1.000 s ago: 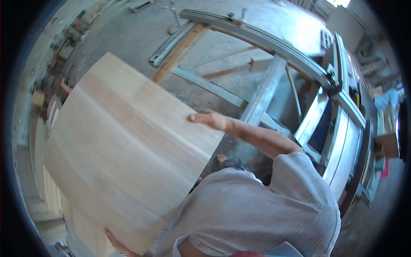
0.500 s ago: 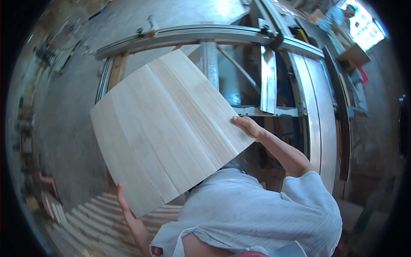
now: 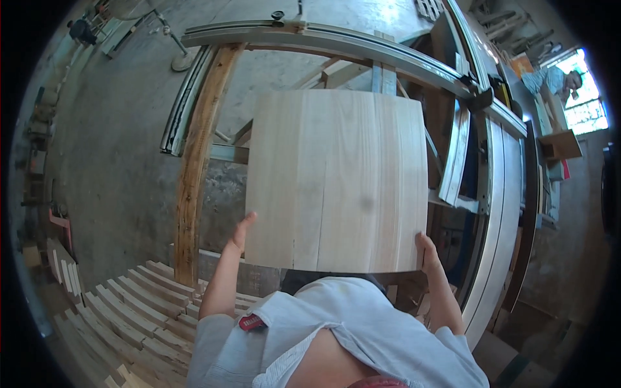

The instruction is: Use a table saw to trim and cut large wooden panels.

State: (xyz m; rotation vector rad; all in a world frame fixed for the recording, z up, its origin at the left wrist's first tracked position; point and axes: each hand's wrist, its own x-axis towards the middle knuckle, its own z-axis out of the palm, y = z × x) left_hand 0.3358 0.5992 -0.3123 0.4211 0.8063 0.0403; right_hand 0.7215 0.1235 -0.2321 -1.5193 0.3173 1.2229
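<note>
A square, pale wooden panel (image 3: 336, 181) made of several joined strips is held in front of my body, its grain running away from me. A thin dark crack or seam shows in its near left part. My left hand (image 3: 242, 231) grips the panel's left edge near the close corner, the thumb along the edge. On the opposite side my right hand (image 3: 427, 251) grips the right edge near the close corner. The fingers of both hands are mostly hidden under the panel.
Behind the panel stands a metal frame with a long rail (image 3: 362, 40) and a wooden beam (image 3: 197, 168) at left. Stacked wooden strips (image 3: 132, 304) lie at lower left. A long metal table surface (image 3: 495, 213) runs along the right. Another person (image 3: 550, 81) is at far right.
The panel has turned from a slant to nearly square with my body and moved right. My left hand has moved up and right, my right hand down and right. Both still hold it.
</note>
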